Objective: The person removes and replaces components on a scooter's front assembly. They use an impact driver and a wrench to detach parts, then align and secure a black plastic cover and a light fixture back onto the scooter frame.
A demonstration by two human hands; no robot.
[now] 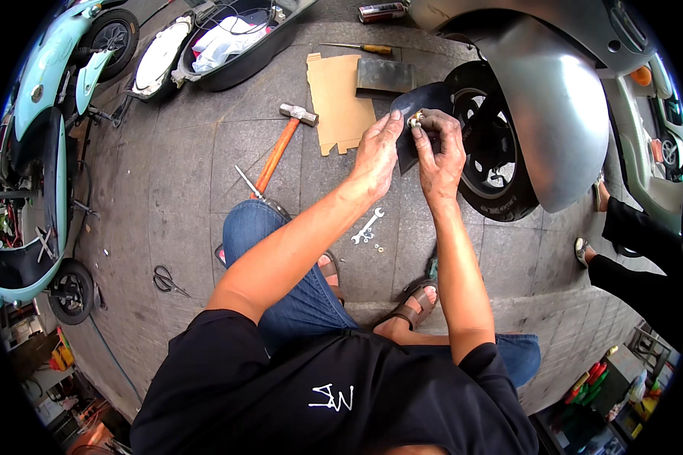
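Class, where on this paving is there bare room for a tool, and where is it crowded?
Bare: between the turquoise bodywork and the hammer, above the scissors; also between the right forearm and the bystander's shoe. Crowded: around the cardboard, with the dark block and screwdriver close by, and between the right hand and the tyre.

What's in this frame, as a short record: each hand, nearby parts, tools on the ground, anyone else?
Left hand: grips a dark flap
Right hand: pinches a small metal part, exact type unclear
Beside the hands: wheel, silver panel
Tools on ground: hammer, screwdriver, wrench, scissors
Also on ground: cardboard, dark block
Left side: teal scooter
Other person: dark trouser legs at right
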